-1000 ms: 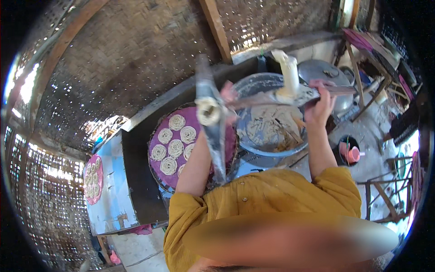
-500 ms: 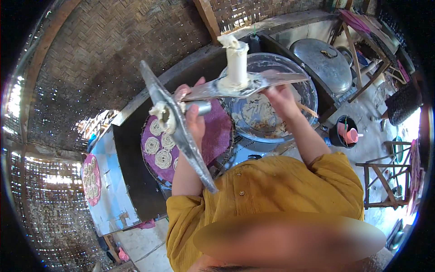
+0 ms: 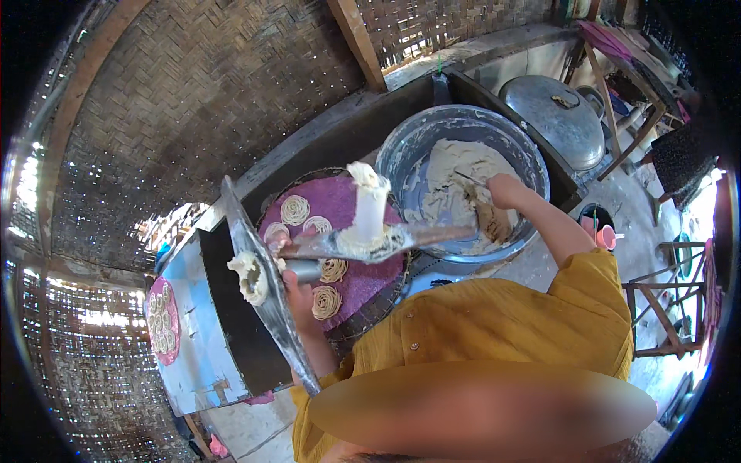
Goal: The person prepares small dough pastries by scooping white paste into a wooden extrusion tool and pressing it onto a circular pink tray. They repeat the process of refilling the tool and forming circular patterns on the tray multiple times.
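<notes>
Toward eight o'clock, my feed shows the left hand (image 3: 298, 299) clamped on a holed press piece (image 3: 284, 324) and a plunger piece (image 3: 370, 220), above a purple tray (image 3: 370, 279) of dough coils (image 3: 326, 302). At two o'clock, a blue basin (image 3: 394, 158) holds pale dough (image 3: 467, 160); over it I see the right hand (image 3: 506, 190) closed around a thin tool (image 3: 469, 179).

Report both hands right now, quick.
Left hand: closed, holding the long-barred metal tube and the dough-coated plunger.
Right hand: closed, holding a slim tool at the dough in the basin.
</notes>
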